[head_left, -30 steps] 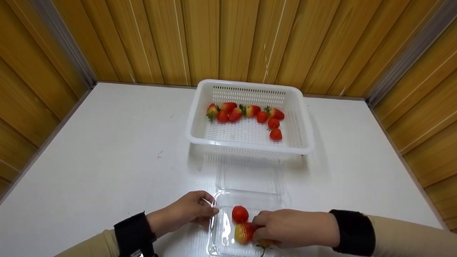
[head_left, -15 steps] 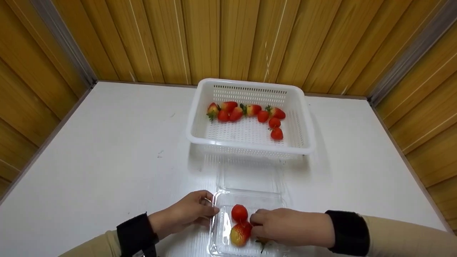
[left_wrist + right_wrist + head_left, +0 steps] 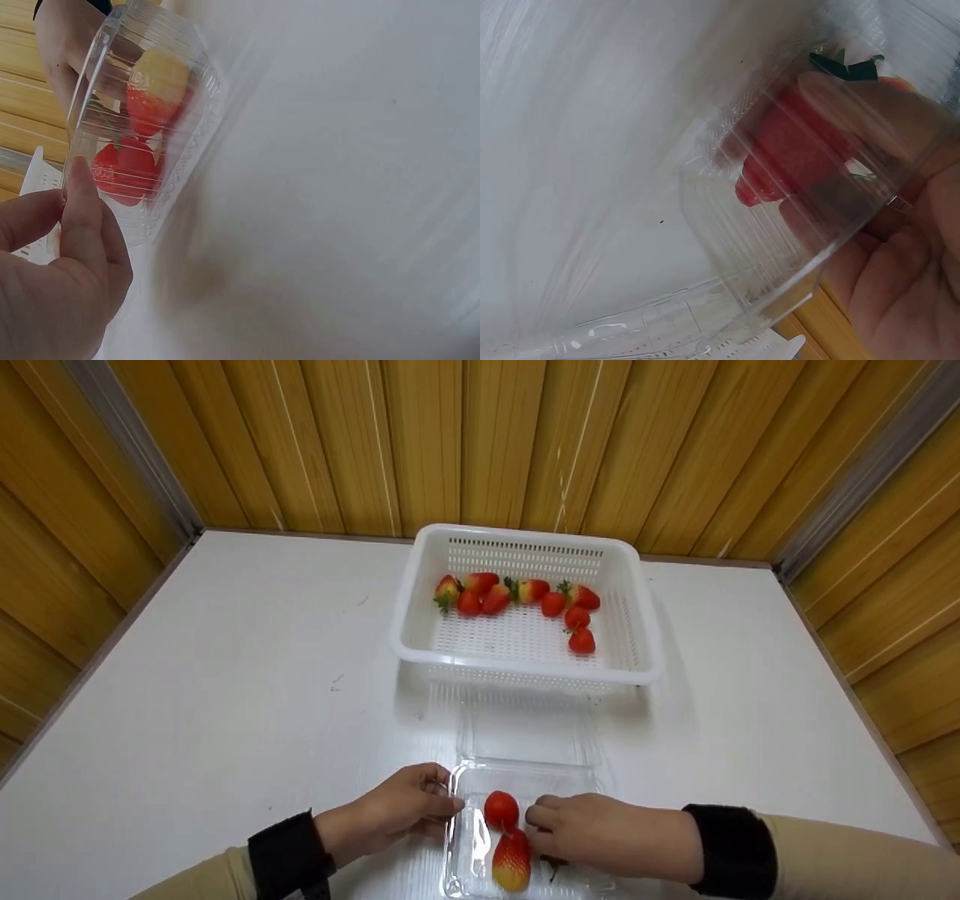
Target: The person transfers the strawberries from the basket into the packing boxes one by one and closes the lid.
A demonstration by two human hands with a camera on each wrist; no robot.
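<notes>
My left hand (image 3: 397, 806) pinches the left rim of a clear plastic clamshell box (image 3: 471, 780) between thumb and fingers, as the left wrist view (image 3: 82, 225) confirms. Inside lie a round red strawberry (image 3: 501, 810) and, just nearer to me, a red strawberry with a yellow end (image 3: 512, 861). My right hand (image 3: 581, 834) reaches into the box's right side. Seen through the clear wall in the right wrist view, its fingers and thumb hold a red strawberry (image 3: 799, 146) with green leaves. From the head view that hand hides most of this strawberry.
Behind the box stands a white perforated basket (image 3: 525, 664) with several strawberries (image 3: 495, 598) along its back and right. The box's clear lid (image 3: 525, 727) lies folded open toward the basket on the white table (image 3: 247, 675). Wood-patterned walls (image 3: 420, 450) enclose the back and sides.
The yellow-ended strawberry has turned, and its yellow end now points toward me. My right hand has shifted slightly left and away from me. My left hand stays at the rim.
</notes>
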